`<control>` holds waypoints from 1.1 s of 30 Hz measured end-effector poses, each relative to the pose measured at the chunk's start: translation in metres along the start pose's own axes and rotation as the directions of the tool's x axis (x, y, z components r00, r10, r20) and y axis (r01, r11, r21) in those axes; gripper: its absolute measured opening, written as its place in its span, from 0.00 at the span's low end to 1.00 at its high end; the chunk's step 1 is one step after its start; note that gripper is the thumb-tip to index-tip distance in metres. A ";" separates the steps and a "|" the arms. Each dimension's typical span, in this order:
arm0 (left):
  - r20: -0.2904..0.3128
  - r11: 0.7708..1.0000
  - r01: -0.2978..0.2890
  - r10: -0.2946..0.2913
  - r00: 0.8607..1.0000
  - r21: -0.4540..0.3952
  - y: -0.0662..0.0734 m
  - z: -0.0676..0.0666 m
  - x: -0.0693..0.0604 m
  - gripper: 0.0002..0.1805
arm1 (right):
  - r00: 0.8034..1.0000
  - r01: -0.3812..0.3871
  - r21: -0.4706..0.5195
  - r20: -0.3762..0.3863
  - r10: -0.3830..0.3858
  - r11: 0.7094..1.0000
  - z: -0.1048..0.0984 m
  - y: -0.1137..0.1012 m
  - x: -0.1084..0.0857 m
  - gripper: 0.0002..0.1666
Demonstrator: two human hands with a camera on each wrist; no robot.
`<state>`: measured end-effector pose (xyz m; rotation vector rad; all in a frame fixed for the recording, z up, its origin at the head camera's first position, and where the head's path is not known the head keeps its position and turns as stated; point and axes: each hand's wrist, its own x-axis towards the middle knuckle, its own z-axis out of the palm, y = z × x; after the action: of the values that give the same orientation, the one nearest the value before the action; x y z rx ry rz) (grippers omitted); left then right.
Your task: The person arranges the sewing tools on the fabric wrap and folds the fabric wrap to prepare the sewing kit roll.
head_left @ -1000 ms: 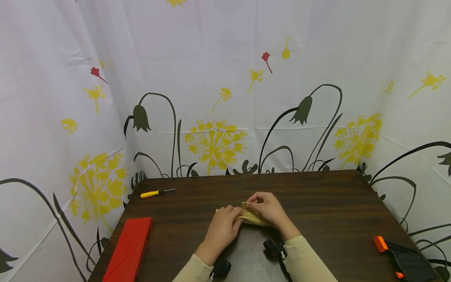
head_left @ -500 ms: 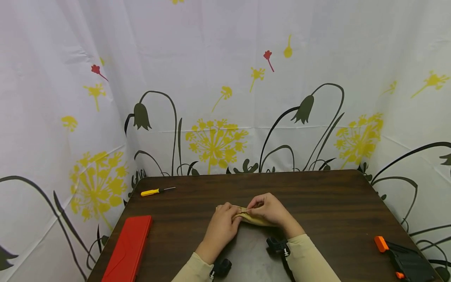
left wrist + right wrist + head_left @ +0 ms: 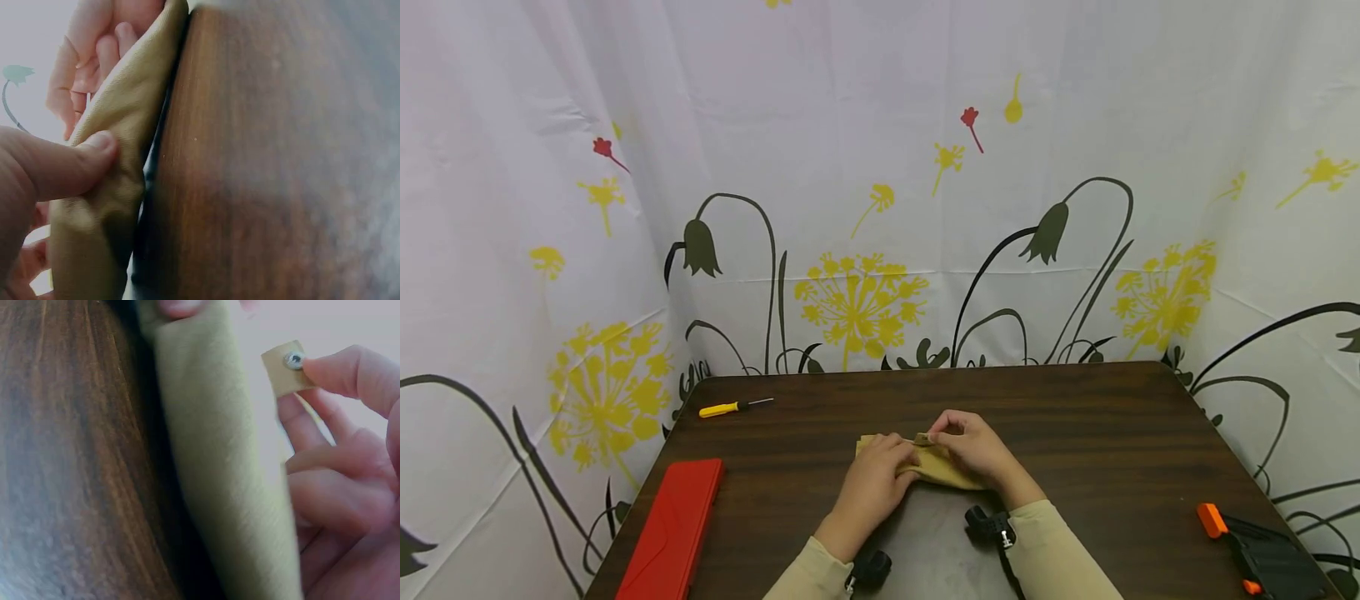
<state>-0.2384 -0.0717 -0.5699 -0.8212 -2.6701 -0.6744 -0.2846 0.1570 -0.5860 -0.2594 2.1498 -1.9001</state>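
A mustard-tan pouch of soft, leather-like material is held between both hands above the table. My left hand grips its left part, with the thumb pressed on the near face and the other fingers behind. At the top edge, my right hand pinches a small tan tab between thumb and finger. A round metal snap sits on the tab, right by the thumb tip. In the right wrist view the tab stands apart from the pouch body. The pouch's far face is hidden.
On the dark wooden table, a yellow-handled screwdriver lies at the back left and a red box-like case at the left edge. A black and orange object lies at the right. A patterned curtain hangs behind.
Half a second ago the tab lay lower, against the pouch's top; now my right hand holds it raised. The pouch has tipped so that more of its face shows.
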 end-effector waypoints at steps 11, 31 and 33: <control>-0.075 0.984 0.137 -0.146 0.986 -0.115 -0.002 0.002 0.002 0.09 | 0.989 0.101 -0.139 0.120 -0.084 0.985 0.001 -0.004 -0.003 0.07; 0.005 0.904 0.239 -0.254 0.967 -0.355 0.002 0.008 0.000 0.14 | 0.954 0.208 -0.149 0.249 -0.167 0.967 -0.006 -0.004 -0.006 0.03; 0.008 0.893 0.254 -0.271 0.963 -0.372 0.001 0.008 -0.001 0.12 | 0.949 0.227 -0.156 0.259 -0.182 0.961 -0.006 -0.005 -0.005 0.02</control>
<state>-0.2381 -0.0670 -0.5769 -0.5164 -2.6767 -1.2780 -0.2817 0.1640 -0.5804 -0.7405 2.1999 -1.6658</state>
